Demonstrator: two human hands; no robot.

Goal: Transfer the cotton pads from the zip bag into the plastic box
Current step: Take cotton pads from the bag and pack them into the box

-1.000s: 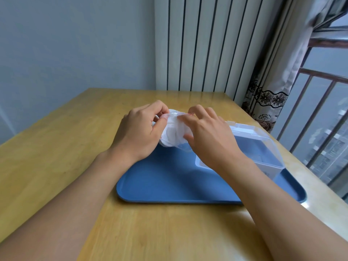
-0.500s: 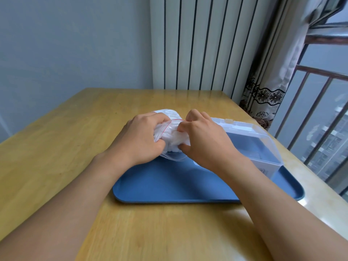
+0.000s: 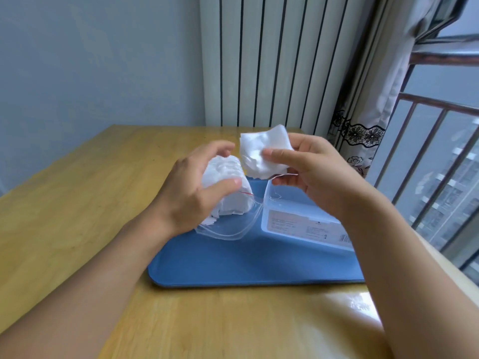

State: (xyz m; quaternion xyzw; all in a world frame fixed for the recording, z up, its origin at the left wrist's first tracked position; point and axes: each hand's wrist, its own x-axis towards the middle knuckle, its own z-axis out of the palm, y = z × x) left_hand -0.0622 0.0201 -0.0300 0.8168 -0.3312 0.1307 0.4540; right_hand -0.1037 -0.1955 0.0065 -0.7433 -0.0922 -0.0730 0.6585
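My left hand (image 3: 186,193) grips the clear zip bag (image 3: 228,200) above the tray's left part, thumb and fingers curled round the white cotton pads still packed inside. The bag's open mouth with its red zip line hangs down toward the tray. My right hand (image 3: 316,174) pinches a stack of white square cotton pads (image 3: 261,151) between thumb and fingers, lifted above the clear plastic box (image 3: 298,224). The box stands on the tray's right part, partly hidden by my right forearm.
A blue tray (image 3: 246,263) lies on the wooden table (image 3: 77,203). A white radiator (image 3: 272,60) stands behind the table. A lace-trimmed curtain (image 3: 363,130) and a window railing (image 3: 440,151) are at the right.
Both hands were together on the bag's mouth. My right hand has drawn a stack of pads out and lifted it up and right; my left hand still holds the bag.
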